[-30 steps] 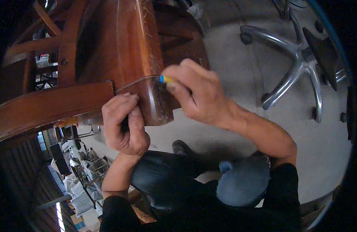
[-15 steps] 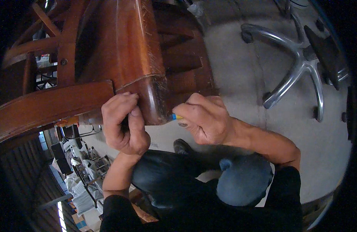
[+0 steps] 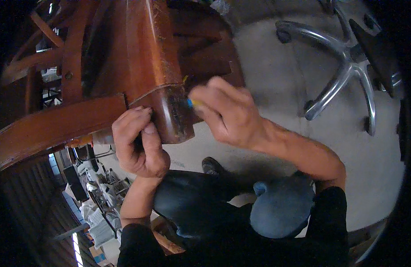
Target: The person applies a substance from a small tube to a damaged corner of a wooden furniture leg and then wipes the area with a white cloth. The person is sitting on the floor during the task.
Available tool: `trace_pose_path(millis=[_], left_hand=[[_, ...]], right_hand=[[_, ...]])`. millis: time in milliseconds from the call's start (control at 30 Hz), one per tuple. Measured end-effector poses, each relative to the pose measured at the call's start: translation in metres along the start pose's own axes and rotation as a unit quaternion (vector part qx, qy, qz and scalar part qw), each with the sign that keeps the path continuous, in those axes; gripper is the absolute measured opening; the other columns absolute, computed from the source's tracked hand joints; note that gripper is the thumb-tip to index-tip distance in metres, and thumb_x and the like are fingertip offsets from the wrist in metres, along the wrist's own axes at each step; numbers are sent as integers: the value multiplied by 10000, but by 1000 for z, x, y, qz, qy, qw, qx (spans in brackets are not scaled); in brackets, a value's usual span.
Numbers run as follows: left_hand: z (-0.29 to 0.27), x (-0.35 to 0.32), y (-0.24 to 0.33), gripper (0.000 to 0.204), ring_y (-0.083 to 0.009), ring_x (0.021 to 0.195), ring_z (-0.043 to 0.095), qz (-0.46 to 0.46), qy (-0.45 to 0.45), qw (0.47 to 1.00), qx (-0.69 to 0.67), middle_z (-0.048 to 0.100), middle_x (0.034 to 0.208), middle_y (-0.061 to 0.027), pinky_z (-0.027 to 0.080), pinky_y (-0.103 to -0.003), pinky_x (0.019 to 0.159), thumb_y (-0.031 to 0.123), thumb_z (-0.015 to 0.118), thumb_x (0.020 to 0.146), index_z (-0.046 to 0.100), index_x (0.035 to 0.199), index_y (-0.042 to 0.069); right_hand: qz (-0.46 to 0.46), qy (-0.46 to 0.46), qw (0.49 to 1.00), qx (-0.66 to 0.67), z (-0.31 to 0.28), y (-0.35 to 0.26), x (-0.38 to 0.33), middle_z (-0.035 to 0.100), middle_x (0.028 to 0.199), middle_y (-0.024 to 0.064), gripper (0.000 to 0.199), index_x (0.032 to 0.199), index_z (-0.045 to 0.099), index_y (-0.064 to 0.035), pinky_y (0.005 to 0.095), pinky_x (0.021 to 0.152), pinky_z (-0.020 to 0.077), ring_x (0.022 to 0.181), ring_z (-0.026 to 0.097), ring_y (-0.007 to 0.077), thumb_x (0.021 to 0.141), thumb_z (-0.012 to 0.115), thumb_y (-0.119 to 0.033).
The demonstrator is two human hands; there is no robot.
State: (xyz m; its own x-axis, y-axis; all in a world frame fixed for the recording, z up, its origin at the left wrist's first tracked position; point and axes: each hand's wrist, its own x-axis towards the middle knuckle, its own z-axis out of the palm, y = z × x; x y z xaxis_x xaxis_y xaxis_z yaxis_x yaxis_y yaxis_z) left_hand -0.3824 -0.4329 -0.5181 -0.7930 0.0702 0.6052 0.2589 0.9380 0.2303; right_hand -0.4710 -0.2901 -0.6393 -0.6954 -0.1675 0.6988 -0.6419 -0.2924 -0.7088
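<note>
Furniture (image 3: 136,53) of polished red-brown wood fills the head view from nine to twelve o'clock, a thin seam (image 3: 156,91) crossing it near its rounded corner. Two bare forearms (image 3: 299,147) reach up from the lower edge. The left hand (image 3: 141,147), at nine o'clock, curls its fingers toward the wood beside that corner, thumb and fingertips close together; whether anything is pinched there, I cannot tell. The right hand (image 3: 230,113), at one o'clock and blurred, has thumb and fingers clamped on a small blue-and-yellow stick (image 3: 190,103). The stick's blue end points toward ten o'clock, close by the worn edge of the wood below the seam; contact cannot be made out. A tiny yellow fleck (image 3: 185,79) shows beside the seam's three o'clock end. At two o'clock, a chrome chair base (image 3: 348,58) stands on grey floor (image 3: 267,89). A dark shoe (image 3: 212,165) is at six o'clock, a denim-covered knee (image 3: 281,211) between four and five, and jumbled clutter (image 3: 98,227) at eight o'clock
</note>
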Motion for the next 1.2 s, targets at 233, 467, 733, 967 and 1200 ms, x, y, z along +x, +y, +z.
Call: trace_pose_path(millis=[233,467,733,967,1200], left_hand=[[-6,3,2,144,-273,1020,622,6,-29,999,12,672,1072,-170,464,-384,970,15,564,940,642,1056,-21],[-2,-4,1,144,-271,1015,621,-10,-16,1000,13,676,1056,-168,465,-381,964,17,569,935,638,1055,-23],[-1,-3,2,145,-277,1013,621,-5,-14,1000,0,676,1056,-174,470,-386,962,23,568,936,637,1052,-31],[-2,-2,2,148,-277,1010,621,7,-28,999,15,675,1058,-175,470,-381,961,36,567,943,634,1058,-29],[2,-4,2,146,-313,986,619,-12,-4,1000,-4,661,1025,-171,476,-419,939,25,581,907,640,1029,-28]], right_hand=[[-24,-50,998,-3,-10,-17,-12,560,805,128,274,1080,609,-28,403,505,463,596,579,317,819,679,22],[28,-8,1000,0,-3,1,7,566,807,126,304,1075,615,-31,402,514,472,598,581,316,790,688,43],[33,-22,999,15,-7,-11,-12,568,821,141,292,1088,605,-34,400,517,465,630,581,322,814,658,53],[65,-28,997,21,-6,-16,-18,563,827,148,260,1099,601,-24,401,561,469,660,584,330,851,662,27],[68,9,997,21,1,8,1,565,833,151,272,1093,606,-21,406,570,479,657,585,329,835,680,22]])
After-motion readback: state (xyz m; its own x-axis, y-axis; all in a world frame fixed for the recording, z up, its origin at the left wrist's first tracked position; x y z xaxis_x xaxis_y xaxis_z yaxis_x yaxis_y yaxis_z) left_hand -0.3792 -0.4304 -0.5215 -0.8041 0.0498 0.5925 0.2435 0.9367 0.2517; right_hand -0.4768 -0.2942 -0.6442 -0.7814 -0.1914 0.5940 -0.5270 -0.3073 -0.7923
